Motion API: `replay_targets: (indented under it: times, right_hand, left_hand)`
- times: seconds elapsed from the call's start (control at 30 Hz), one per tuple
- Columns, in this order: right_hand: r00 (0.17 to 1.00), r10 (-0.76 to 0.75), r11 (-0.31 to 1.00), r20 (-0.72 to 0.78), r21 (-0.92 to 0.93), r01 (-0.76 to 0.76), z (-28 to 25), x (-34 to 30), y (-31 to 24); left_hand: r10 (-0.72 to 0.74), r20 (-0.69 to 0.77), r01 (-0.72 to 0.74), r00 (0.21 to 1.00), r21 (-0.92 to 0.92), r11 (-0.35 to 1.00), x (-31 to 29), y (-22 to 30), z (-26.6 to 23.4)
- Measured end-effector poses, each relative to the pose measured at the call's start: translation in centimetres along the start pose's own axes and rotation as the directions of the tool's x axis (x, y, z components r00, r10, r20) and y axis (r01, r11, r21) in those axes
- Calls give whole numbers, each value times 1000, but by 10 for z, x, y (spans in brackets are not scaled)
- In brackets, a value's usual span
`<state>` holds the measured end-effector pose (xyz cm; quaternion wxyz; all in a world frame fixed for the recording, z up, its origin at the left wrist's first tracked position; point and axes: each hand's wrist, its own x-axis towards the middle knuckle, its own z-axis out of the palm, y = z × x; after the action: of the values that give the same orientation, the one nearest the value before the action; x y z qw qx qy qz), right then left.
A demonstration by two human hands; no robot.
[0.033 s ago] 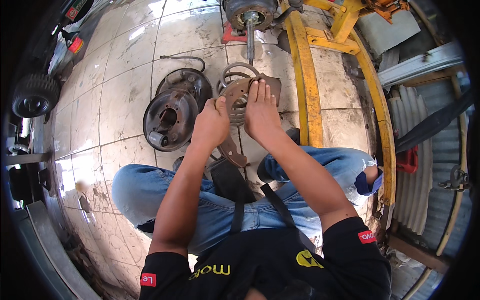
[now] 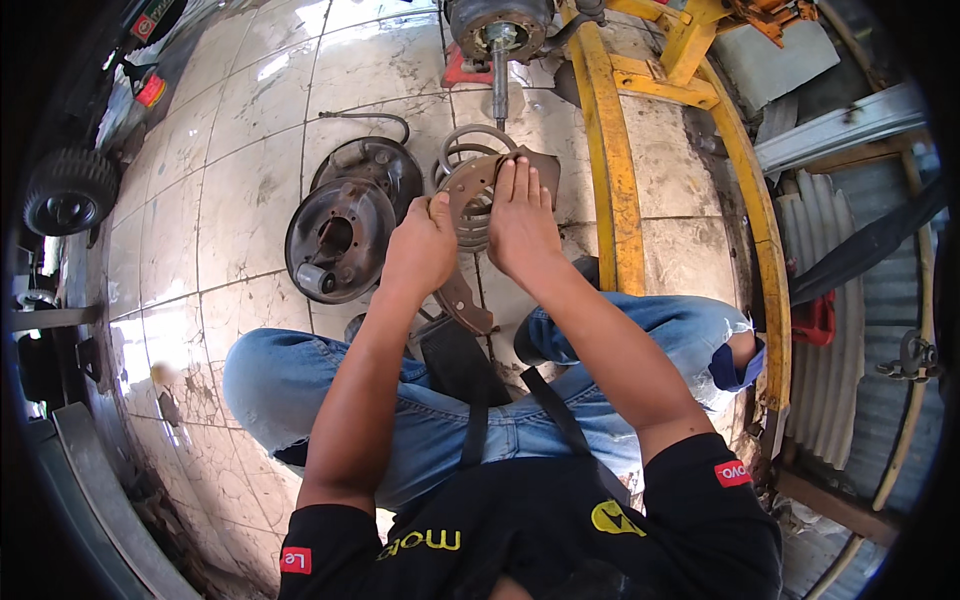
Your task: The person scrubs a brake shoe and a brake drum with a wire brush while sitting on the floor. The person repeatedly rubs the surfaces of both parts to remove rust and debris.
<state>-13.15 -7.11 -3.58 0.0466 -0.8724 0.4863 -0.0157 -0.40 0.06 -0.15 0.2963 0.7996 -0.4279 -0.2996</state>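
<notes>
My left hand [image 2: 422, 245] is closed round a curved, brown brake shoe [image 2: 466, 182], its thumb on the upper face. The shoe stands tilted over my lap, its lower end near my knees. Against its upper end my right hand [image 2: 526, 225] presses a brown sheet that looks like sandpaper [image 2: 543, 170]; the fingers lie straight and close together over it, and the thumb is hidden. Behind the shoe, partly covered by it and my hands, is a rusty coil spring [image 2: 474, 240]. Left of my left hand, two dark brake backing plates [image 2: 352, 205] overlap on the floor.
A yellow steel frame [image 2: 613, 170] stands close on my right. Ahead lies a hub or drum with a shaft [image 2: 501, 70]. A black wheel [image 2: 70, 192] is at the far left. Corrugated sheets [image 2: 835, 310] and a red object [image 2: 815, 320] are beyond the frame. The floor is tiled [image 2: 240, 225].
</notes>
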Motion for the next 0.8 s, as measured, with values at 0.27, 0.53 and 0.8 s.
replay_targets:
  times: [0.27,0.53,0.8]
  right_hand:
    - [999,-4,1000,36,-4,4,-4,-5,-3]
    - [1000,-1,1000,29,-19,2,1,-4,0]
    - [998,29,1000,55,-13,-28,-1,-1,3]
  left_hand:
    - [-6,22,6,1000,8,1000,-1,0,-2]
    - [-14,30,13,999,11,1000,0,-1,-1]
    - [-1,18,1,1000,11,1000,-2,-1,4]
